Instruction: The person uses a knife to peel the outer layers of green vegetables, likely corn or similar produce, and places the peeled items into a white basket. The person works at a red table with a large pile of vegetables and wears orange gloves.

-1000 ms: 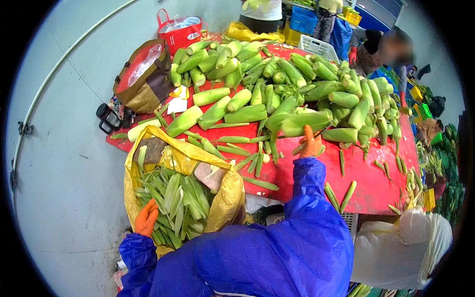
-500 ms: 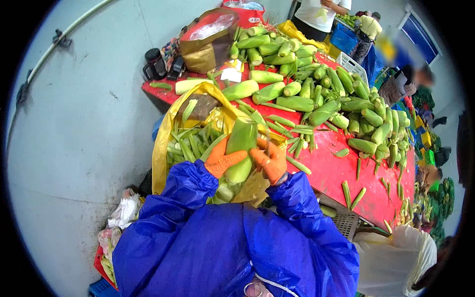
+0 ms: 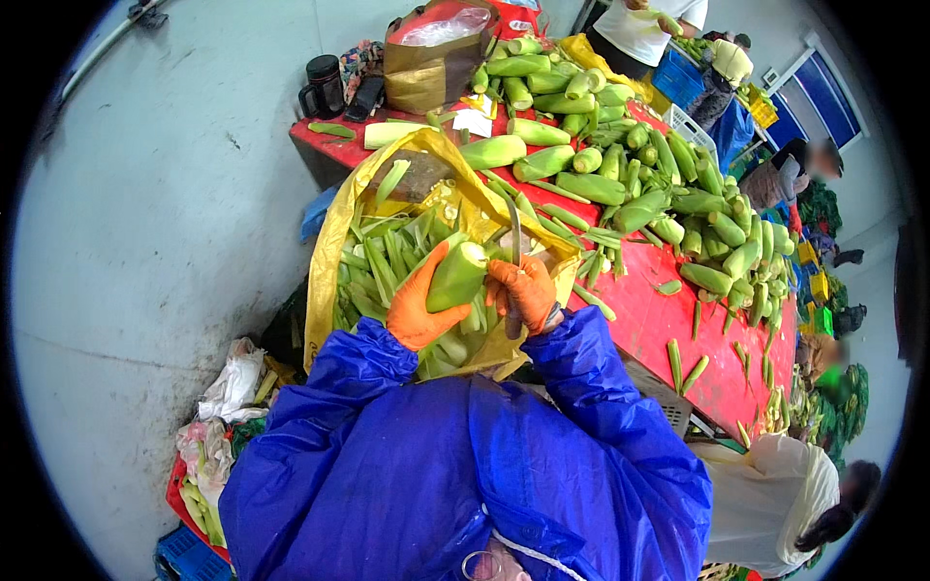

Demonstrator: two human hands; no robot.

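My left hand [image 3: 422, 302], in an orange glove, is closed around a green corn cob in its husk [image 3: 457, 277], whose pale cut end points up and right. Just right of that end, my orange-gloved right hand [image 3: 524, 293] grips a knife [image 3: 515, 229] with a thin, dull-grey blade rising above the fingers. Both hands are over an open yellow sack [image 3: 329, 252]. Loose green husk leaves [image 3: 387, 254] fill much of it.
A red table [image 3: 644, 310] holds a large heap of husked corn [image 3: 668, 198] and scattered leaf scraps. At its far left stand a paper bag [image 3: 436, 73] and a dark mug [image 3: 324, 87]. A person in white [image 3: 639, 34] stands beyond; another [image 3: 775, 504] is at lower right.
The cob in my left hand has tipped and turned, so its cut end now shows. My right hand has come away from the cob's side, and the knife blade shows more clearly.
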